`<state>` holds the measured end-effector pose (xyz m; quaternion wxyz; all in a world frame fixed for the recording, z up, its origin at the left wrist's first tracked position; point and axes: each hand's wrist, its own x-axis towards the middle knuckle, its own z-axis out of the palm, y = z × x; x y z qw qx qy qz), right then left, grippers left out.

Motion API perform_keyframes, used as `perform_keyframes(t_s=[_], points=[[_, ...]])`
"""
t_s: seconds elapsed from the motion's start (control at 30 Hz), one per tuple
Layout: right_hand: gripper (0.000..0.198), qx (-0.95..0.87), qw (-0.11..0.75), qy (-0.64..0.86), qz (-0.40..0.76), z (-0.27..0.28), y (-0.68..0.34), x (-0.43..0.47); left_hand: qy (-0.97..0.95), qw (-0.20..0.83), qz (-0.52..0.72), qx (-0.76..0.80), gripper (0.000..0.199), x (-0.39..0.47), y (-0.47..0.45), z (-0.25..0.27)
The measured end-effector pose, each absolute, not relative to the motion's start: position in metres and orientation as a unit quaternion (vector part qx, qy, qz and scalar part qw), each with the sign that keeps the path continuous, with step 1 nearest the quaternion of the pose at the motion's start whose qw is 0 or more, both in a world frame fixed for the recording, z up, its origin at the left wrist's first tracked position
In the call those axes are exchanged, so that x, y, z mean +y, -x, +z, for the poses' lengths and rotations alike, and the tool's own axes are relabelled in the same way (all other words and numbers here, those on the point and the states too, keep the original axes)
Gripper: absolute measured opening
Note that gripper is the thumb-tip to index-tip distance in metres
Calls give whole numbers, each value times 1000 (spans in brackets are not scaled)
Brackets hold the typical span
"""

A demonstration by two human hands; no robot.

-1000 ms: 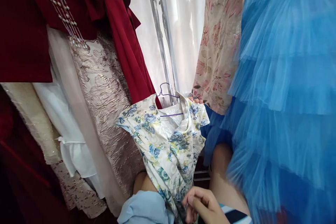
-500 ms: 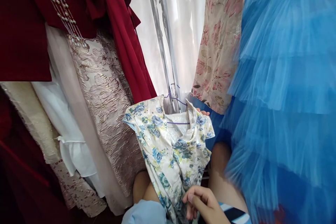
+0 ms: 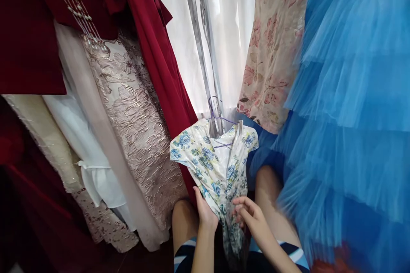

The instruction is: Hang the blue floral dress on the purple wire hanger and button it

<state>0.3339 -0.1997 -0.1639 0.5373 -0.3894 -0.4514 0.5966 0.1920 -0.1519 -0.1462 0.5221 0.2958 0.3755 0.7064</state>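
A white dress with blue and yellow-green flowers (image 3: 205, 158) hangs on a thin purple hanger (image 3: 221, 118), its front gathered into a narrow fold lower down. My left hand (image 3: 206, 213) holds the dress by its left side, thumb up along the edge and the other fingers hidden behind the cloth. At the opposite edge, my right hand (image 3: 251, 217) has its fingers bent in against the fabric. Its fingertips partly overlap the print, so the exact grip is hard to make out.
Dark red garments (image 3: 153, 51) and a pinkish brocade one (image 3: 137, 128) hang on the left. A pink-flowered garment (image 3: 269, 59) and a tiered blue tulle dress (image 3: 352, 94) hang on the right. Behind stand metal poles (image 3: 200, 42) and a white curtain (image 3: 233, 51). My knees flank the dress.
My left hand has come from behind the dress's right shoulder down to its left side. The dress has turned and narrowed, and its shoulders sit further right. My right hand stays by the front.
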Motion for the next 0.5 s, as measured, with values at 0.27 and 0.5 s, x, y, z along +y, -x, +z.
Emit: perform_keyframes(t_s=[0.27,0.5], points=[[42,-498,572,417,500,-152,-318,-169,-323,497,688,418,63,-166,-192,-159],[34,-590,539,430,421,-136,-323,-156,-327,495,682,427,57,-170,-185,-155]])
